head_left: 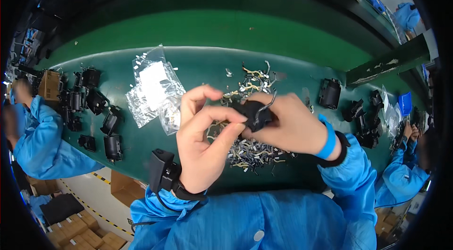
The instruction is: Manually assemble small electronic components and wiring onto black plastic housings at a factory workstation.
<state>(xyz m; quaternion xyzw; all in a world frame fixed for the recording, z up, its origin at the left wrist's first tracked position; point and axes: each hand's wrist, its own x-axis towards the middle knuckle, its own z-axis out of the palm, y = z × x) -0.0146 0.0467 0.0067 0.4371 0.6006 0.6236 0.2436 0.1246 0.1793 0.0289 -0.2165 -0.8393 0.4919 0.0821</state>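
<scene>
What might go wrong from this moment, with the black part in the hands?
The black part might slip between the left hand and the right hand and drop into the pile of short loose wires under them. Also, the greyish wire-like strand on it could get bent or snagged, since fingers are so close.

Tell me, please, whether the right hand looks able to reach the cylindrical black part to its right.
Probably yes: mostly open green table separates the right hand from the cylindrical black part, though it holds a black component.
</scene>
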